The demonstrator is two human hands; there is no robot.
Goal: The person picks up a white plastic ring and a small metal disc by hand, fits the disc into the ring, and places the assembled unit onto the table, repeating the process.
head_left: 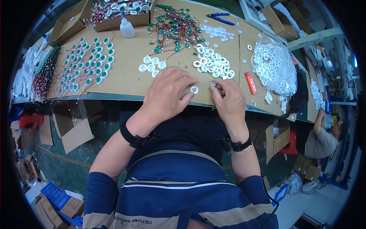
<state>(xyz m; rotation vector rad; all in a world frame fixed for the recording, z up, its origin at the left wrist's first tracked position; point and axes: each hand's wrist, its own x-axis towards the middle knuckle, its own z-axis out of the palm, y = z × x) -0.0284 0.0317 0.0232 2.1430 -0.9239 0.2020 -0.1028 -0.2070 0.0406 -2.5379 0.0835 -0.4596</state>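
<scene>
My left hand (164, 91) pinches a white plastic ring (194, 90) between thumb and fingers, close to the table's front edge. A small translucent white disc (213, 84) is gripped by the fingertips of my right hand (231, 100), a short way right of the ring. Just past my hands lies a pile of white rings (212, 63). Several white round caps (154, 61) sit beyond my left hand, partly hidden by it. Small loose white discs (219, 32) are scattered farther back, beside a heap of green round boards with red wires (175, 28).
Wired green-and-white discs (89, 61) lie in rows at left. A white squeeze bottle (127, 28), blue-handled cutters (221, 19) and an open box (122, 21) stand farther back. Right are a red lighter (251, 83) and a bag of rings (272, 65). Another person (322, 141) sits far right.
</scene>
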